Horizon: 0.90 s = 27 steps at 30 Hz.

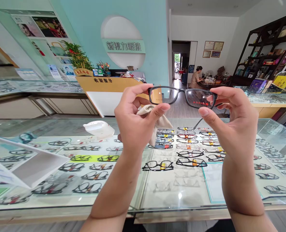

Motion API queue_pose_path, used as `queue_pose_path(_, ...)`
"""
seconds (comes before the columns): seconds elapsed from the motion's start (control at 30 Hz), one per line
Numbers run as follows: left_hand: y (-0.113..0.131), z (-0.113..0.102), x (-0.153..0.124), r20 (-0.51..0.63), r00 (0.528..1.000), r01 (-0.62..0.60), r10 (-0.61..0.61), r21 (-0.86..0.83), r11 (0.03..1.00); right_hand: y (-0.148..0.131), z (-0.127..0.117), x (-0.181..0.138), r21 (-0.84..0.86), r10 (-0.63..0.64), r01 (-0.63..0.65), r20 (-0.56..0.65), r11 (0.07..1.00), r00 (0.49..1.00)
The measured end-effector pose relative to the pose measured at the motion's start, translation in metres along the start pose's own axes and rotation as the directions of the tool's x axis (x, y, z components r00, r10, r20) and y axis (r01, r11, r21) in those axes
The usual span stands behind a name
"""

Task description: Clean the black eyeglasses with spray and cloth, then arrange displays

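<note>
A pair of black-framed eyeglasses point(181, 91) is held up in front of me, above the glass counter. My left hand point(135, 117) pinches the left end of the frame between thumb and fingers. A cream cleaning cloth point(163, 120) is tucked in that same hand and hangs below the thumb. At the opposite end, my right hand point(234, 116) grips the frame near the hinge, and one temple arm angles down beneath it. Red lettering shows on the right lens, and fainter print on the left one.
Below the hands, the glass display case point(138, 211) holds rows of eyeglasses. On its top stand a white rounded object point(98, 128) and a white box-like stand point(34, 167). A yellow and white cash counter point(104, 96) is farther back. A person point(196, 77) sits at a distant desk.
</note>
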<state>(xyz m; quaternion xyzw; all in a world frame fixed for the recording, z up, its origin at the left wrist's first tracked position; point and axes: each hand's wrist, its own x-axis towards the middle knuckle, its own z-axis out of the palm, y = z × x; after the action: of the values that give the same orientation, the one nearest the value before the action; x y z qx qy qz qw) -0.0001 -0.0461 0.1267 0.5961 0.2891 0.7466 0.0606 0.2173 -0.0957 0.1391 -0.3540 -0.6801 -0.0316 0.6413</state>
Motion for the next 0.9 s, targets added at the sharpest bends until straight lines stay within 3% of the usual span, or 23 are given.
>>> queue_pose_path(0.27,-0.004,0.002,0.001,0.003,1.0,-0.018,0.018,0.01,1.0,0.0,-0.001,0.0,0.01,-0.026,0.026,-0.004,1.0,1.0)
queue_pose_path(0.53,0.003,0.004,-0.005,-0.095,0.987,-0.12,0.127,0.075,0.99,0.008,0.001,0.002,0.027,0.017,-0.018,0.03,0.999,0.999)
queue_pose_path(0.9,0.005,0.005,-0.01,-0.135,0.972,-0.168,0.193,0.177,0.97,0.01,0.002,0.005,0.005,0.09,-0.09,0.071,0.996,0.993)
